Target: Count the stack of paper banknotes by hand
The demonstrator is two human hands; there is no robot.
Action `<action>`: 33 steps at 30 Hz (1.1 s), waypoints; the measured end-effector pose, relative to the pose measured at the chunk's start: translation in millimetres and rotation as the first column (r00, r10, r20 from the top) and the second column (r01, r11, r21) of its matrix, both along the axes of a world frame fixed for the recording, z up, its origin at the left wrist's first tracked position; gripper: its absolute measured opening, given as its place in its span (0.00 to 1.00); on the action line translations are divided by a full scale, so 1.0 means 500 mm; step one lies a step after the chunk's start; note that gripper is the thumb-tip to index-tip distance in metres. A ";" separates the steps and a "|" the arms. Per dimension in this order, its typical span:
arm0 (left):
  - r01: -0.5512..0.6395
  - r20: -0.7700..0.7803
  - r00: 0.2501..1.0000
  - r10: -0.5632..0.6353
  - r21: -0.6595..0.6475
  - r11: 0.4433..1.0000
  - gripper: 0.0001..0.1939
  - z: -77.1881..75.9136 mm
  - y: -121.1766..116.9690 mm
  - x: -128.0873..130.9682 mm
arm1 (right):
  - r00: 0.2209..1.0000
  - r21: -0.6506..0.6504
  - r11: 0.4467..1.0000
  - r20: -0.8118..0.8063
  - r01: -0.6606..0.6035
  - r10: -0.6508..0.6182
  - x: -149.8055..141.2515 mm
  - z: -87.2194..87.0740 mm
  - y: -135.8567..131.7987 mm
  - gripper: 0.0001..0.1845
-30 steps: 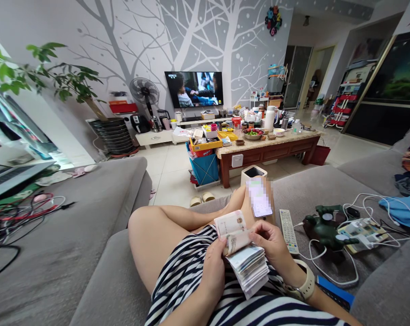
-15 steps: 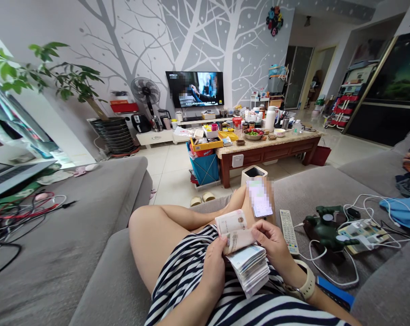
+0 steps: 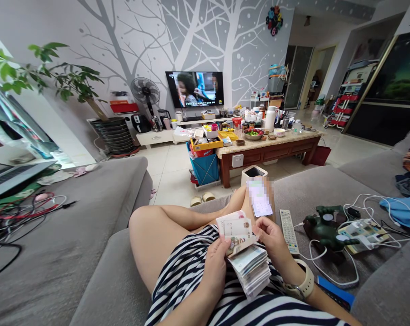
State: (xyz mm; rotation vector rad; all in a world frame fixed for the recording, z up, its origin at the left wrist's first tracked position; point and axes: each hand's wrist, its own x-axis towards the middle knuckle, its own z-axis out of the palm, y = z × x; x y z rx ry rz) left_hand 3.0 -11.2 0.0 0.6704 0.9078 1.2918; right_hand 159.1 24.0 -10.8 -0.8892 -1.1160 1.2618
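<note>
My left hand [image 3: 216, 262] is closed at the lower left of several banknotes [image 3: 232, 227], its thumb lying on top of them. The upper notes fan out, with a reddish edge showing behind a pale one. My right hand [image 3: 269, 237] pinches at their right edge, thumb and forefinger together. Below, a thick bundle of folded banknotes [image 3: 250, 274] hangs over the striped cloth on my lap, its layers spread at the end; what grips its upper end is partly hidden. A lit phone [image 3: 261, 206] rests just beyond my hands, against my leg.
On the grey sofa to the right lie a remote control [image 3: 288, 231], a dark green figure-shaped holder [image 3: 329, 231] and a power strip [image 3: 366, 235] with white cables. A laptop [image 3: 16, 174] and tangled cables sit at left. Ahead stands a crowded coffee table [image 3: 269, 147].
The upper banknote has flipped and now lies flatter, showing a different face, with a reddish note edge visible behind it. My hands have barely moved.
</note>
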 end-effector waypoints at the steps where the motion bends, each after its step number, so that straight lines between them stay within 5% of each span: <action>1: 0.003 0.000 1.000 -0.003 0.000 1.000 0.14 -0.002 0.000 0.000 | 1.000 -0.001 1.000 0.011 -0.004 0.004 0.000 -0.001 0.001 0.21; 10: 0.008 -0.062 0.998 -0.007 0.015 1.000 0.16 -0.007 0.002 0.000 | 0.997 -0.002 1.000 0.075 -0.025 0.025 -0.002 -0.002 -0.003 0.21; 19: -0.238 -0.174 0.958 0.230 -0.029 0.971 0.19 -0.067 0.025 -0.014 | 0.998 0.054 0.998 0.046 -0.042 0.040 0.001 0.005 -0.014 0.18; 33: -0.112 -0.090 0.990 0.113 0.019 0.994 0.18 -0.048 0.019 -0.009 | 0.998 0.046 0.997 0.015 -0.061 0.061 0.000 0.014 -0.022 0.19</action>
